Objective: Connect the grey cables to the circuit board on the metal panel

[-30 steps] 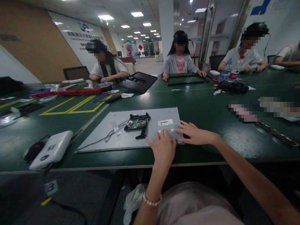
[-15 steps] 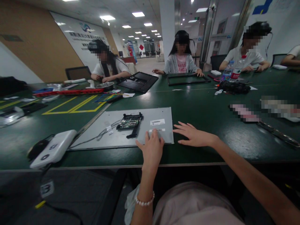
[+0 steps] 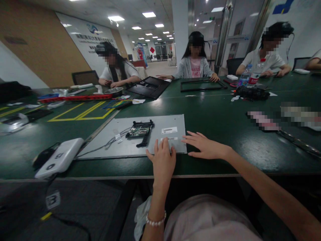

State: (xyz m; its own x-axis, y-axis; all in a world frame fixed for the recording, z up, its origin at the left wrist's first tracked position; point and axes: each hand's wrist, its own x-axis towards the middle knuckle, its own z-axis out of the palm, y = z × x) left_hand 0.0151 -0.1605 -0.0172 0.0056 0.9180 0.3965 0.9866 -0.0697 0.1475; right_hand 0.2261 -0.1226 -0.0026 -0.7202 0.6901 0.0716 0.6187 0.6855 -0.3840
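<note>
Silver panel (image 3: 122,150) lies flat on the green table (image 3: 213,113). Right hand (image 3: 207,146), splayed, gripping nothing, is at the panel's right edge; left hand (image 3: 164,159), likewise splayed, lies over its near right portion. Circuit board (image 3: 137,132) sits left of a white label (image 3: 169,130).

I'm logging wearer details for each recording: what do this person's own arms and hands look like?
The left hand and right hand are bare, without gloves. No sleeve shows on the visible forearms. A bracelet of whitish, pearl-like round beads circles the left wrist; none shows on the right. No cables or markings are visible on either arm.
</note>
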